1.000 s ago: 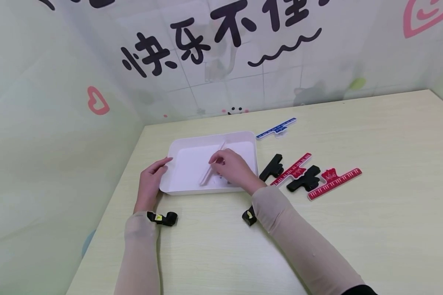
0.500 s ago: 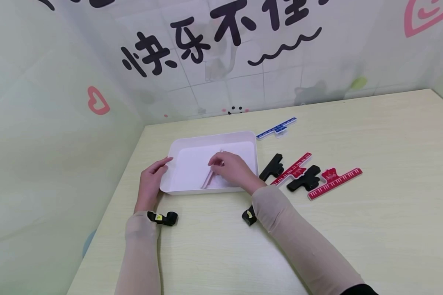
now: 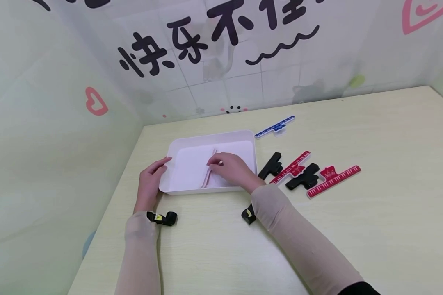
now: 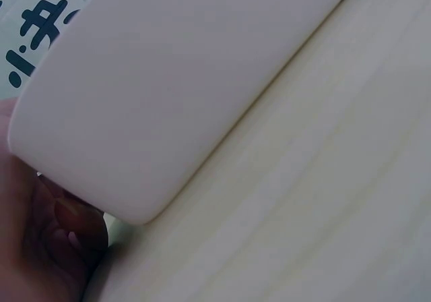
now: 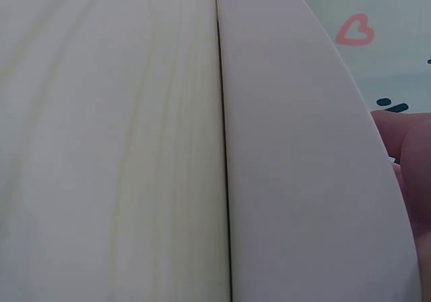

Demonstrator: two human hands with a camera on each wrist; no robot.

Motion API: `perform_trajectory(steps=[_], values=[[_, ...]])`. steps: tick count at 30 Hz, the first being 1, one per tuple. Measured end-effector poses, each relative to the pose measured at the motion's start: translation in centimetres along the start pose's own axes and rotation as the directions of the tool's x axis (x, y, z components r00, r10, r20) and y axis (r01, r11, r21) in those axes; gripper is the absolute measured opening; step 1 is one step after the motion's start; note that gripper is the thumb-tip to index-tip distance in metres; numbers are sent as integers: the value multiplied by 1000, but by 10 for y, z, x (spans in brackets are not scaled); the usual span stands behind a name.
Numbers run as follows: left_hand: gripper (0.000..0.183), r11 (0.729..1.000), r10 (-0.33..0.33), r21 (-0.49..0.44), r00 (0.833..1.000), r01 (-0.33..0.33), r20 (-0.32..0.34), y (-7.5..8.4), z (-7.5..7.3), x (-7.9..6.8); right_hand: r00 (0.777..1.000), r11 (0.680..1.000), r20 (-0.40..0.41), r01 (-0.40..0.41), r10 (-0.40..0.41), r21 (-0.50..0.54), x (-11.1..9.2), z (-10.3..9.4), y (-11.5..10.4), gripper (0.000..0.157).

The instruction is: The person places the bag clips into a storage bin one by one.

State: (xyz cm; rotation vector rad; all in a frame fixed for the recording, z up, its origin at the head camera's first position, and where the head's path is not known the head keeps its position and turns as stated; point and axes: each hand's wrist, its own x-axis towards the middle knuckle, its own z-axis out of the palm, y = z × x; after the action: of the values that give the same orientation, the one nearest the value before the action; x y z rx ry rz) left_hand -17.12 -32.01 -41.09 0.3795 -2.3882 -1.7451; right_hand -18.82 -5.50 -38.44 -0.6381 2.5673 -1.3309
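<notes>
A shallow white tray (image 3: 184,168) sits on the table, its front wall filling much of both wrist views. At its left end, my left hand (image 3: 150,180) holds the rim, with curled fingers (image 4: 81,224) showing beside the corner in the left wrist view. My right hand (image 3: 234,168) reaches over the front wall and pinches a pale pinkish-white strip (image 3: 206,180) inside the tray. That strip resembles the ruler-shaped clips outside, but its middle is hidden by the fingers. The tray wall conceals it in the right wrist view.
Right of the tray lie a black clip (image 3: 271,165), a red ruler clip (image 3: 290,168), another black clip (image 3: 303,177) and another red ruler clip (image 3: 334,182). A blue ruler clip (image 3: 275,127) lies behind them, near the tray's back right corner. A printed curtain (image 3: 236,90) hangs behind the table.
My right hand has moved slightly toward the tray's front. The pale strip's far end has swung left, so it stands steeper across the tray. My left hand stays at the rim.
</notes>
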Motion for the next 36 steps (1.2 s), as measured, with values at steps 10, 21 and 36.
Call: perform_trajectory(steps=[10,21,36], values=[[25,1000,-5,-2,1000,5,-2,1,-1,0,999,998,21,-39,40,-51,0,0,1,21],[25,1000,4,-11,1000,-4,3,1,-1,-1,996,996,63,-52,57,-69,0,0,1,23],[25,1000,9,-13,1000,-9,5,0,-1,0,1000,992,-17,-17,15,-124,-1,-5,-2,18]])
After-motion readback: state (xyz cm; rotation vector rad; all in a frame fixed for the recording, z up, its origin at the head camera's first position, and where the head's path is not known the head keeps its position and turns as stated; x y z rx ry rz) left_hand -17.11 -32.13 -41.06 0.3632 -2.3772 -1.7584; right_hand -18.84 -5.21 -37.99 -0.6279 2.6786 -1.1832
